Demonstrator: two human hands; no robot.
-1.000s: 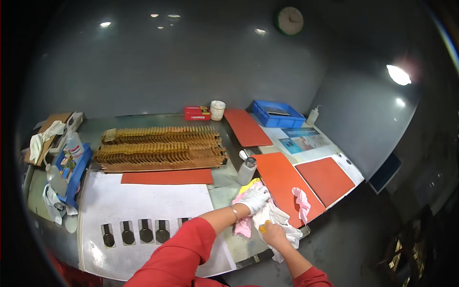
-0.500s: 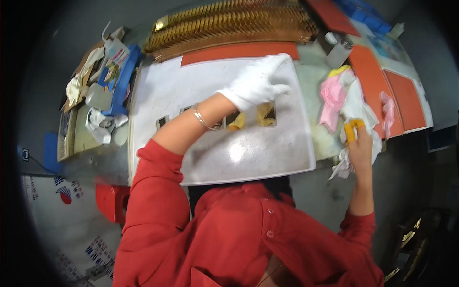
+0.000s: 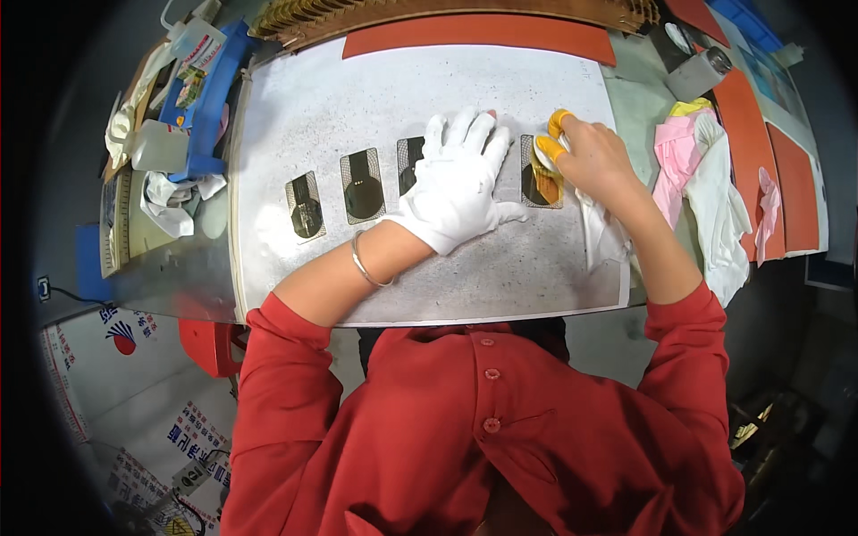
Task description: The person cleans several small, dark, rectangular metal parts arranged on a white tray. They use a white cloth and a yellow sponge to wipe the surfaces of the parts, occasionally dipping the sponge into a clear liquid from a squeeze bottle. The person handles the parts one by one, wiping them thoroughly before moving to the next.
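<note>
My left hand (image 3: 458,186), in a white glove, lies flat with its fingers spread on the white work sheet (image 3: 500,277). It partly covers a dark patterned plate (image 3: 409,161). Left of it lie two more such thin plates, one dark with a round shape (image 3: 362,196) and one smaller (image 3: 306,205). My right hand (image 3: 603,159) wears yellow finger cots and pinches a white cloth (image 3: 599,230) that hangs down toward the sheet's right side. Its fingertips are at the rightmost plate (image 3: 542,186), which shows a golden sheen.
A blue tray (image 3: 204,121) with bottles stands at the left, a crumpled white cloth (image 3: 167,204) beside it. Rows of golden plates (image 3: 357,16) stand at the back behind an orange strip (image 3: 483,29). Pink cloth (image 3: 677,156), white cloth (image 3: 715,205) and a bottle (image 3: 700,73) are at right.
My right hand has moved left from the cloth pile to the rightmost plate, bringing a white cloth. My left hand has come down flat onto the sheet. The view has shifted.
</note>
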